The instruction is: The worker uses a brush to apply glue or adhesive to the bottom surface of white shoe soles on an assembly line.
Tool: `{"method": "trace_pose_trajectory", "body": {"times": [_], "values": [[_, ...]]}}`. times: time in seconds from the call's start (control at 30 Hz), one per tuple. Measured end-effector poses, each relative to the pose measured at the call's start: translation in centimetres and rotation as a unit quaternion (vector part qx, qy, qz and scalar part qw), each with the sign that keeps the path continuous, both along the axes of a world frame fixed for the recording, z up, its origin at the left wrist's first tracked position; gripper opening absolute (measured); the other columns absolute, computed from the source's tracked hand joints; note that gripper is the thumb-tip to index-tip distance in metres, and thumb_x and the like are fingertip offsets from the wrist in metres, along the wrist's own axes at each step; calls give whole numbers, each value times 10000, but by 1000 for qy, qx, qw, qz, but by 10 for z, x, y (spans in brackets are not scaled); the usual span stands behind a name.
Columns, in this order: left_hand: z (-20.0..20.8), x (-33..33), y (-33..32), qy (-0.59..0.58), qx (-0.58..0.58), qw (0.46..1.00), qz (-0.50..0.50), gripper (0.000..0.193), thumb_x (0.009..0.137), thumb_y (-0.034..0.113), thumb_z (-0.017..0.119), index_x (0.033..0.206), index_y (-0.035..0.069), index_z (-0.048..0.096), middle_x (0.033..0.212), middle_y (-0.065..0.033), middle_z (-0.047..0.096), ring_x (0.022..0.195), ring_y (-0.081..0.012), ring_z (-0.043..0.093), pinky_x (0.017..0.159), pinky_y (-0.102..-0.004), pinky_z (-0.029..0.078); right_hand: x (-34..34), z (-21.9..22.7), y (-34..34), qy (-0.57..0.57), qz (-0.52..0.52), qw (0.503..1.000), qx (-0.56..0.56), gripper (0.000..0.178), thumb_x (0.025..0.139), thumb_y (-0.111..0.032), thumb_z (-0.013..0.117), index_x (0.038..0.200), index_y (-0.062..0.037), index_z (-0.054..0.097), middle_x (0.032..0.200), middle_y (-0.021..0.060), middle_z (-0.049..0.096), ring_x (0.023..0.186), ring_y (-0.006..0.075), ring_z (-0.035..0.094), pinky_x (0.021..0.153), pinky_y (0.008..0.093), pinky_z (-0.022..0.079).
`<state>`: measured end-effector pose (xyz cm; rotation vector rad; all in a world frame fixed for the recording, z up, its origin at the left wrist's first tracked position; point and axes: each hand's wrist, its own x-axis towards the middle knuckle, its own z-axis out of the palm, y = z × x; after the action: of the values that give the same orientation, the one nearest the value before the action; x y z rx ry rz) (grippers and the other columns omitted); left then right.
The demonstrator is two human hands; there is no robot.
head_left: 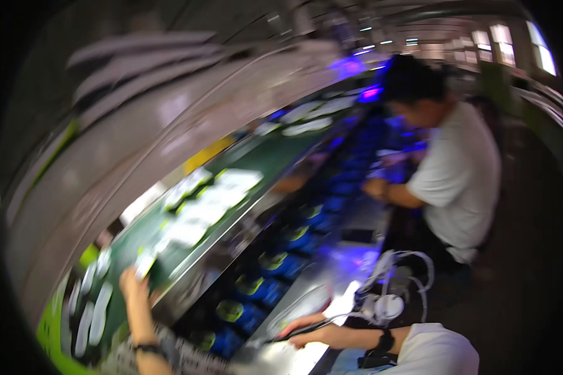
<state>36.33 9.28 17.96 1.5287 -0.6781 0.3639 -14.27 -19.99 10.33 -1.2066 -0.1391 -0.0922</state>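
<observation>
On the left, my left hand (pixel 134 284) reaches over the green conveyor belt (pixel 122 250), its fingers closed on the end of a white and lime shoe sole (pixel 145 262). Motion blur softens this grip. My right hand (pixel 313 331), low in the middle, grips a thin dark pen-like tool (pixel 288 338) that points left over a bright metal ledge (pixel 275 361). Its exact kind is too blurred to tell. Just beyond that hand, a pale rounded piece (pixel 300 306) lies on the ledge.
More white soles (pixel 197 215) lie on the belt. Blue shoe-like forms with lime tops (pixel 238 310) line a dark channel. White cables (pixel 385 269) trail beside a round white object (pixel 389 307). A co-worker in a white shirt (pixel 460 162) sits at the right under violet light.
</observation>
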Motion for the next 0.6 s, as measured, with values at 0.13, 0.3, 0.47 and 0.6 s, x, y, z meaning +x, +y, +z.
{"method": "trace_pose_trajectory", "body": {"times": [0.13, 0.3, 0.47, 0.6], "values": [[30, -121, -41, 124, -85, 950, -272, 336, 907, 180, 492, 1155, -38, 550, 1065, -143, 636, 892, -212, 638, 719, -286, 521, -15, -2, -14, -15, -29, 999, 12, 256, 863, -128, 636, 1109, -55, 626, 810, -18, 585, 664, 52, 524, 630, 206, 437], [37, -236, -158, -156, -37, 932, -325, 278, 932, 241, 536, 1088, 16, 586, 1001, -62, 633, 890, -159, 605, 780, -280, 496, -20, 14, -14, -63, -38, 997, 23, 238, 832, -112, 646, 1056, -32, 651, 812, 15, 634, 710, 89, 578, 663, 229, 463], [29, -265, -222, -119, -16, 906, -406, 282, 932, 239, 534, 1095, 14, 585, 1009, -63, 633, 897, -159, 605, 788, -279, 494, -55, 0, -16, -104, -64, 992, -31, 235, 825, -110, 648, 1046, -30, 656, 818, 22, 641, 720, 94, 585, 671, 233, 467], [19, -292, -267, -83, 0, 881, -466, 286, 932, 237, 533, 1101, 12, 584, 1015, -65, 633, 903, -159, 605, 795, -278, 492, -83, -18, -15, -125, -83, 986, -78, 232, 820, -108, 649, 1038, -29, 659, 822, 27, 646, 727, 98, 591, 677, 237, 469]]}}
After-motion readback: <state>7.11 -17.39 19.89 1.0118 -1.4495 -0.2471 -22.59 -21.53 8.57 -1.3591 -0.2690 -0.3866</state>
